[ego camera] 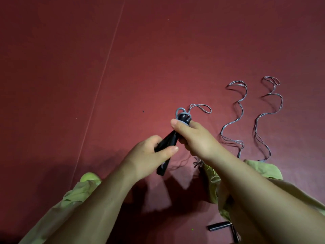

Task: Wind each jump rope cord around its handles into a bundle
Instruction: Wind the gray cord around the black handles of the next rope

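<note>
My left hand (149, 155) grips the lower part of two black jump rope handles (168, 142) held together above the dark red floor. My right hand (191, 136) holds their upper end, its thumb pressing grey cord wraps (181, 112) against the handle tops. A small loose loop of the same cord (202, 108) sticks out past the top. Two more jump ropes lie on the floor to the right, their grey cords (235, 120) (269, 118) stretched out in wavy doubled lines.
Another pair of black handles (219, 227) lies on the floor at the bottom right, near my green-clad legs (263, 169). A thin pale seam (103, 74) runs diagonally across the red floor on the left.
</note>
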